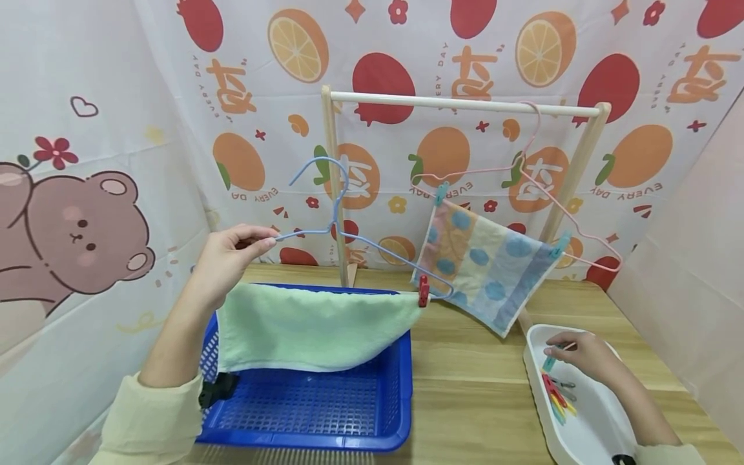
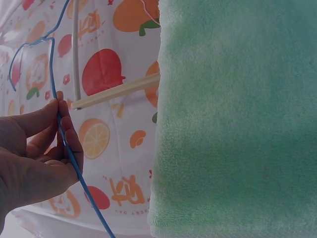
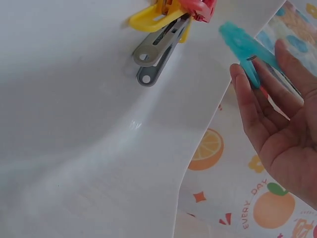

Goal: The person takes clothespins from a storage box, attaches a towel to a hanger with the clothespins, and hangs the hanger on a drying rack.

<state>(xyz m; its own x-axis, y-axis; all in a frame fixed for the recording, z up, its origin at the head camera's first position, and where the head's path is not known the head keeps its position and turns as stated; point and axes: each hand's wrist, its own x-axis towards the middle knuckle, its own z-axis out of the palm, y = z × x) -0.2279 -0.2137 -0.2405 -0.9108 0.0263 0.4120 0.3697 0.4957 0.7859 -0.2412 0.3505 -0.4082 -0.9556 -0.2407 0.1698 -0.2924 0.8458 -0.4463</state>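
My left hand (image 1: 223,261) pinches the left arm of a blue clothes hanger (image 1: 380,248), which it holds up above a blue plastic basket (image 1: 314,440). A light green towel (image 1: 314,329) hangs along the hanger's lower side. At the towel's right end a red clothespin (image 1: 423,292) clips it; how its left end is held is hidden by my hand. Over a white tray (image 1: 604,413), my right hand (image 1: 589,355) pinches a teal clothespin (image 3: 245,44) between thumb and fingers. Below it lie several clothespins, among them a grey one (image 3: 161,49) and a yellow one (image 3: 156,20).
Behind the basket stands a wooden rack with a pale rail (image 1: 453,102). A pink hanger (image 1: 566,210) hooks over the rail and carries a patterned towel (image 1: 482,258) held by two teal clothespins. Printed cloth (image 1: 244,39) closes off the back, and everything stands on a wooden tabletop (image 1: 465,400).
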